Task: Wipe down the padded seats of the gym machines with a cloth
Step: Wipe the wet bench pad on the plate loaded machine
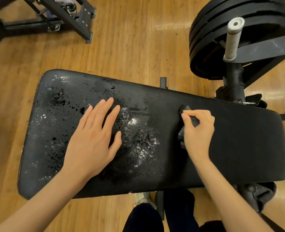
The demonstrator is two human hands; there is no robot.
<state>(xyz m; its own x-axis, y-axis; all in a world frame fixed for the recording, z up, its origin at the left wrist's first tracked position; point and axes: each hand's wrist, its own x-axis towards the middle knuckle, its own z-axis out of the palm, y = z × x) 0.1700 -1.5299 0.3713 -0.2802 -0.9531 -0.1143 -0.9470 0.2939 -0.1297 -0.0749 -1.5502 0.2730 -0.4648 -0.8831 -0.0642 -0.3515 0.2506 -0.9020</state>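
A black padded seat (239,148) lies across the middle of the head view, its left half worn, cracked and flecked with white. My left hand (94,138) rests flat on that worn part, fingers spread, holding nothing. My right hand (198,131) sits right of centre on the pad, fingers curled around a dark bunched cloth (187,110) that presses on the surface. Most of the cloth is hidden under the hand.
A stack of black weight plates (222,30) with a grey metal handle (233,39) stands at the upper right. A black machine frame (68,15) occupies the upper left. Wooden floor (130,47) surrounds the seat. My legs and a shoe (141,198) show below the pad.
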